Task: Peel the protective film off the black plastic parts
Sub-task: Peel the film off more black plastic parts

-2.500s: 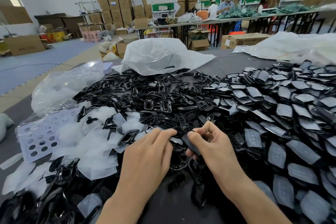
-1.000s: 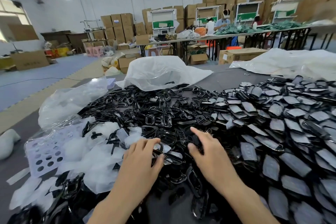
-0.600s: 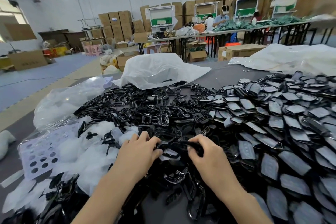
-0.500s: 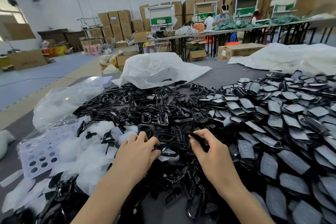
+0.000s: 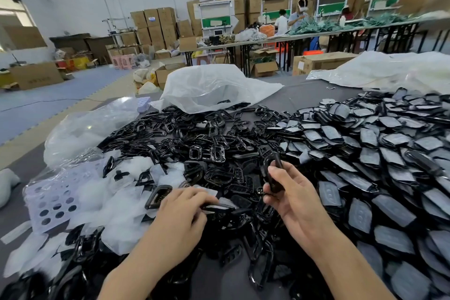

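Note:
My right hand [image 5: 292,192] holds a black plastic part [image 5: 274,173] upright, lifted above the heap, fingers curled round it. My left hand [image 5: 185,209] lies low on the heap of glossy black parts [image 5: 209,151], its fingertips on a flat part with pale film [image 5: 216,207]; whether they pinch it I cannot tell. To the right spreads a heap of film-covered parts [image 5: 379,153]. Peeled pale film pieces [image 5: 121,202] lie to the left.
A white perforated sheet [image 5: 51,204] lies at the left. Clear plastic bags [image 5: 90,126] and a white bag [image 5: 209,87] sit behind the heap. More white plastic [image 5: 389,68] covers the table's far right. People work at long tables [image 5: 292,39] beyond.
My right hand has risen off the heap with a black part and turned it upright. My left hand has dropped lower onto the heap.

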{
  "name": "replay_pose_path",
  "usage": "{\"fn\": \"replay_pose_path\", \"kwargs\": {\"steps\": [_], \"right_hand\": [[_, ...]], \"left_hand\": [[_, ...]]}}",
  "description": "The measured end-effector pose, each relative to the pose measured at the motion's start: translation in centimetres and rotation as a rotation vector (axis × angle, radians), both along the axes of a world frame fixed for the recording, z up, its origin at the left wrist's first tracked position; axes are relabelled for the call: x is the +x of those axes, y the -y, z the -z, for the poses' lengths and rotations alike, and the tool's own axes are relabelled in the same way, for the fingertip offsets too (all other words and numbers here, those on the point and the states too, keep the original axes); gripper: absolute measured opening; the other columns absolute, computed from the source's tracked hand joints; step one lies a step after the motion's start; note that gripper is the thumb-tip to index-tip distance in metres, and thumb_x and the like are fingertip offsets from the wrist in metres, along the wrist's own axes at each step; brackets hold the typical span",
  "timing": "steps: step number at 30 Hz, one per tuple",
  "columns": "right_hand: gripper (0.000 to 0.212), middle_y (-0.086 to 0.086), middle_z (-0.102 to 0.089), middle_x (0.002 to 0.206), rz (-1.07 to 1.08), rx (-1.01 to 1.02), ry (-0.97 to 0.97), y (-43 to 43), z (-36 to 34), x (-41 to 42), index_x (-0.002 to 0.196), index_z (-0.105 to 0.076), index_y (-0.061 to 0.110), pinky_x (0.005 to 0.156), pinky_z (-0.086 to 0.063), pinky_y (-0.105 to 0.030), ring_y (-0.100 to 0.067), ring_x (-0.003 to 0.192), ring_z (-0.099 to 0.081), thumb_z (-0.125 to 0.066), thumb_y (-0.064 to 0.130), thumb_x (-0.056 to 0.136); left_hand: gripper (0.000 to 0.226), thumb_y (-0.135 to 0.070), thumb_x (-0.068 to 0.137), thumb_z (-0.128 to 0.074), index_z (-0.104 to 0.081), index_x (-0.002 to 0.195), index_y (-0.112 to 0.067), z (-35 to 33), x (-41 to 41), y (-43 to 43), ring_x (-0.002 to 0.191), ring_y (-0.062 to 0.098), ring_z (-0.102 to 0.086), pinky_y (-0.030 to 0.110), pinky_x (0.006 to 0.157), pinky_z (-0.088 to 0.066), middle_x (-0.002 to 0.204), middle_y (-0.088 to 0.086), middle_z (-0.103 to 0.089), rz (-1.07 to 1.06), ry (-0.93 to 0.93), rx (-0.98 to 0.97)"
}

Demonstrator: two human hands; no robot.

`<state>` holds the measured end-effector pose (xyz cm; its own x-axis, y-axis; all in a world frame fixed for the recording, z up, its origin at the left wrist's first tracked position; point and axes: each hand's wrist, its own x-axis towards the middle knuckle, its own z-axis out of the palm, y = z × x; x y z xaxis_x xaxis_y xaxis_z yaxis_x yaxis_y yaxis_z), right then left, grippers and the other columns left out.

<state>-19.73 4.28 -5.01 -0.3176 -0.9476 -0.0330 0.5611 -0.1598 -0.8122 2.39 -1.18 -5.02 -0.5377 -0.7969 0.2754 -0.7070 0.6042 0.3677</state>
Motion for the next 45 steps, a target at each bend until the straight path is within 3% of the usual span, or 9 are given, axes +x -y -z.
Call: {"fn": "replay_pose_path", "kwargs": {"steps": [4,10,15,19,23,27,30,35,45], "right_hand": [[0.014,0.001,-0.07,0.077,-0.026,0.001,0.09,0.1,0.0,-0.1,0.093,-0.061,0.013,0.055,-0.053,-0.02,-0.008,0.064,-0.063,-0.063,-0.001,0.091],[0.027,-0.001,-0.061,0.074,-0.101,-0.028,-0.051,0.3,0.3,0.2,0.083,-0.057,0.015,0.052,-0.048,-0.019,-0.007,0.059,-0.055,-0.08,0.02,0.068],[0.028,0.005,-0.049,0.065,-0.064,-0.02,-0.036,0.7,0.7,0.3,0.085,-0.061,0.015,0.048,-0.044,-0.018,-0.005,0.052,-0.046,-0.08,0.028,0.069],[0.019,0.006,-0.063,0.076,-0.054,-0.031,-0.191,0.2,0.7,0.3,0.094,-0.075,0.023,0.061,-0.05,-0.019,-0.007,0.065,-0.056,-0.078,0.021,0.075],[0.03,0.005,-0.072,0.089,0.041,0.013,-0.268,0.3,1.1,0.0,0.106,-0.072,0.028,0.07,-0.053,-0.022,-0.013,0.075,-0.067,-0.075,0.006,0.086],[0.031,-0.004,-0.074,0.099,0.091,0.014,-0.213,0.5,1.1,-0.3,0.114,-0.066,0.019,0.069,-0.056,-0.018,-0.016,0.084,-0.075,-0.06,-0.005,0.096],[0.032,-0.004,-0.077,0.097,0.127,0.017,-0.198,0.5,1.2,-0.4,0.116,-0.063,0.018,0.069,-0.056,-0.018,-0.019,0.087,-0.076,-0.061,-0.007,0.094],[0.025,-0.004,-0.078,0.095,0.139,0.022,-0.243,0.5,1.3,0.0,0.109,-0.068,0.018,0.069,-0.057,-0.018,-0.02,0.086,-0.077,-0.068,0.0,0.092],[0.03,0.001,-0.079,0.09,0.112,0.026,-0.414,0.2,1.4,0.6,0.115,-0.066,0.027,0.064,-0.054,-0.015,-0.01,0.078,-0.075,-0.072,0.011,0.091]], "left_hand": [[0.056,0.008,0.092,-0.042,-0.061,0.119,-0.037,-0.2,0.4,0.6,0.12,-0.007,-0.038,0.007,0.104,-0.025,0.124,-0.03,-0.051,0.056,-0.061,0.087],[0.032,-0.028,0.103,-0.041,-0.054,0.132,-0.035,0.0,-1.7,2.0,0.118,0.013,-0.046,0.03,0.104,-0.035,0.129,-0.017,-0.053,-0.087,0.145,-0.057],[0.041,-0.056,0.1,-0.039,-0.046,0.138,-0.043,-0.1,-2.9,3.2,0.127,0.015,-0.038,0.035,0.106,-0.028,0.13,-0.012,-0.047,-0.118,0.344,-0.034],[0.045,-0.059,0.1,-0.036,-0.045,0.14,-0.041,-0.1,-4.6,3.4,0.125,0.018,-0.04,0.036,0.105,-0.029,0.127,-0.008,-0.049,-0.097,0.324,-0.076],[0.038,-0.051,0.102,-0.04,-0.046,0.138,-0.04,0.5,-6.4,3.3,0.123,0.019,-0.043,0.036,0.1,-0.03,0.127,-0.007,-0.05,-0.064,0.293,-0.109],[0.018,-0.043,0.097,-0.055,-0.052,0.114,-0.036,0.7,-6.5,3.4,0.112,0.015,-0.049,0.033,0.094,-0.032,0.111,-0.014,-0.056,-0.058,0.14,-0.031],[0.013,-0.031,0.094,-0.064,-0.052,0.092,-0.035,0.6,-6.1,2.9,0.087,0.008,-0.057,0.025,0.082,-0.042,0.088,-0.014,-0.061,-0.016,-0.161,0.14],[0.015,-0.028,0.096,-0.063,-0.064,0.105,-0.04,0.0,-4.9,0.9,0.065,0.001,-0.051,0.012,0.064,-0.042,0.071,-0.017,-0.055,0.019,-0.644,0.353],[0.036,-0.026,0.099,-0.059,-0.057,0.127,-0.047,-0.8,-4.0,-1.3,0.069,0.002,-0.05,0.012,0.07,-0.044,0.071,-0.018,-0.051,0.126,-0.703,0.429]]}}
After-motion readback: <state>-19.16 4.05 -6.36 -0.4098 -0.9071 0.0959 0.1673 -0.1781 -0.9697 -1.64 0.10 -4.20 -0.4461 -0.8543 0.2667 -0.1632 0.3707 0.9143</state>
